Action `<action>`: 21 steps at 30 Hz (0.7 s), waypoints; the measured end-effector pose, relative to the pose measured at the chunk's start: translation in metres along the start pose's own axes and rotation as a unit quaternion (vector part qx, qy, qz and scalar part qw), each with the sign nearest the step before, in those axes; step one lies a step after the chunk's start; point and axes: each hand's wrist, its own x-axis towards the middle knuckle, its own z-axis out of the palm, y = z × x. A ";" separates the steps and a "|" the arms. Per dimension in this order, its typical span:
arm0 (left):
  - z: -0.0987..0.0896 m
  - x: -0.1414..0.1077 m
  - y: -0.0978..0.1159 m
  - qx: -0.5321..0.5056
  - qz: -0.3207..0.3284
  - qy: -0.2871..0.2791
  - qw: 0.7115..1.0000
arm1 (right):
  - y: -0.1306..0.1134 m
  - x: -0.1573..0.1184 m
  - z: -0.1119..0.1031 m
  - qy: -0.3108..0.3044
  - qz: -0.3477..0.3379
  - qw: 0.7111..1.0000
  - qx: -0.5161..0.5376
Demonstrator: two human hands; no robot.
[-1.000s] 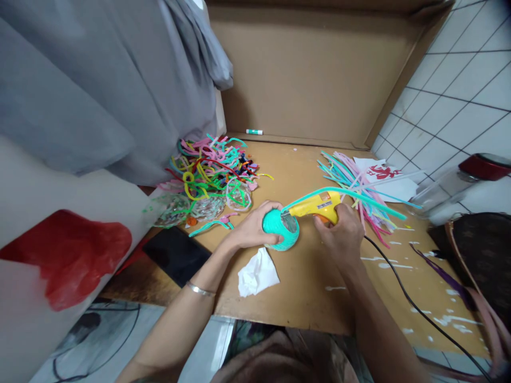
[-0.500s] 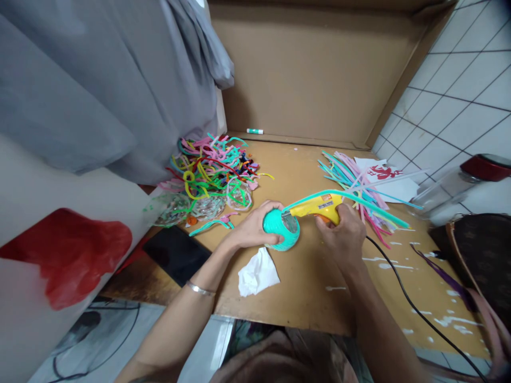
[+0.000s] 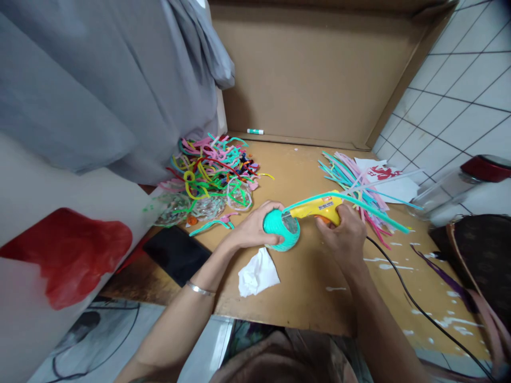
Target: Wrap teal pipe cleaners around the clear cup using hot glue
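My left hand (image 3: 255,226) is wrapped round a round turquoise object (image 3: 275,226) with an opening facing right, at the middle of the table. In my right hand (image 3: 345,231) is a yellow glue gun (image 3: 317,206), its nozzle at the rim of the opening. A long turquoise fuzzy strip (image 3: 367,202) runs from the round object over the top of the gun and sticks out to the right. Below my left hand lies a crumpled white tissue (image 3: 258,272).
Colourful fuzzy strips (image 3: 215,165) lie heaped at the left, near a black phone (image 3: 176,256). More strips (image 3: 351,175) lie right. A bottle (image 3: 451,183), a brown bag (image 3: 479,255), a cable (image 3: 403,287) and a glue stick (image 3: 255,131) are around.
The free right end of the turquoise strip has dipped slightly. Both hands, the round object and the glue gun are almost where they were.
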 end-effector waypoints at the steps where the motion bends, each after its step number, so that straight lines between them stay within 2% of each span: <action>1: 0.000 0.000 0.000 0.000 0.002 -0.001 1.000 | 0.000 0.000 0.000 0.002 0.002 1.000 0.001; 21: -0.001 -0.001 0.002 0.008 0.003 0.000 1.000 | 0.000 0.002 -0.002 -0.006 0.015 1.000 0.006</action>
